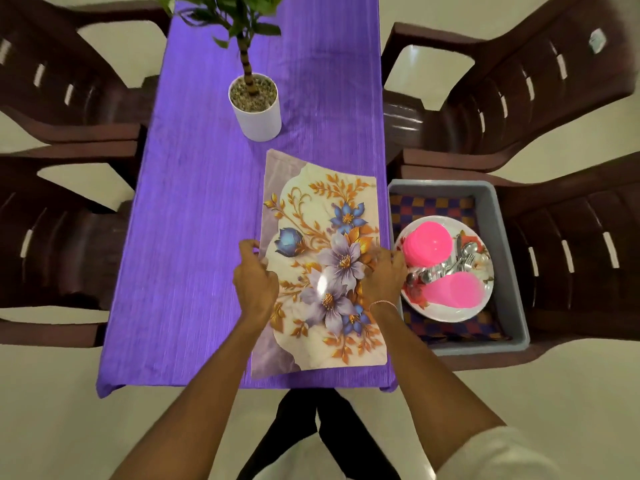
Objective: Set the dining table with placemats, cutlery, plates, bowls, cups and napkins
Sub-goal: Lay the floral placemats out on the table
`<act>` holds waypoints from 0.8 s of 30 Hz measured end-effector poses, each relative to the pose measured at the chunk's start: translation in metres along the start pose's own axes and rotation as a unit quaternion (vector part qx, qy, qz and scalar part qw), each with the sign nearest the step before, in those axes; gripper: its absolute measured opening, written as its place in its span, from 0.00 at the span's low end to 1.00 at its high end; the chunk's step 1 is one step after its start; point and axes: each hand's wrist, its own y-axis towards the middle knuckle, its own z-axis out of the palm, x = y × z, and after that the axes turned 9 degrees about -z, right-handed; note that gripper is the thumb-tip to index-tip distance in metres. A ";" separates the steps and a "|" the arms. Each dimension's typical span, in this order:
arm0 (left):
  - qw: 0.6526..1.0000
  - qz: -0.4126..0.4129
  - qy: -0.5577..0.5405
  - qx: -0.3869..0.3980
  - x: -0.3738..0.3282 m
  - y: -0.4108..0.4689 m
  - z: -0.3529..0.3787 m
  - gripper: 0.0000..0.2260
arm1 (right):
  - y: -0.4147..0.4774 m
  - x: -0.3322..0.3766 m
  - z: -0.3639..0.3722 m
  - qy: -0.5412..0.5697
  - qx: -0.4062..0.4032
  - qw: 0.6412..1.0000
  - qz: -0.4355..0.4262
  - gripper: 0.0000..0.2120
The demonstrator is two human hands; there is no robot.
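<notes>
A floral placemat lies over the right near part of the purple table, slightly bowed upward. My left hand pinches its left edge. My right hand grips its right edge. To the right, a grey tub on a chair holds a white plate. On that plate sit a pink bowl, a pink cup lying on its side and steel cutlery. Checked cloth lines the tub under the plate.
A white pot with a green plant stands just beyond the placemat at the table's middle. Dark brown plastic chairs flank both long sides. The tub's chair touches the table's right edge. My legs show below the near edge.
</notes>
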 end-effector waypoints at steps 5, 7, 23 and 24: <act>0.997 0.073 -0.012 0.015 -0.026 0.000 -0.041 0.28 | 0.010 0.064 -0.069 0.159 -0.106 0.967 -0.166 0.21; 0.990 0.134 0.016 0.029 -0.047 -0.001 -0.071 0.29 | 0.012 0.115 -0.106 0.119 -0.125 0.909 -0.380 0.24; 0.879 0.376 -0.074 -0.284 -0.106 0.012 -0.340 0.29 | -0.016 0.348 -0.163 0.163 0.096 0.881 -0.434 0.07; 0.896 0.265 -0.135 -0.331 -0.080 0.020 -0.345 0.31 | -0.017 0.344 -0.145 0.218 0.091 0.892 -0.385 0.06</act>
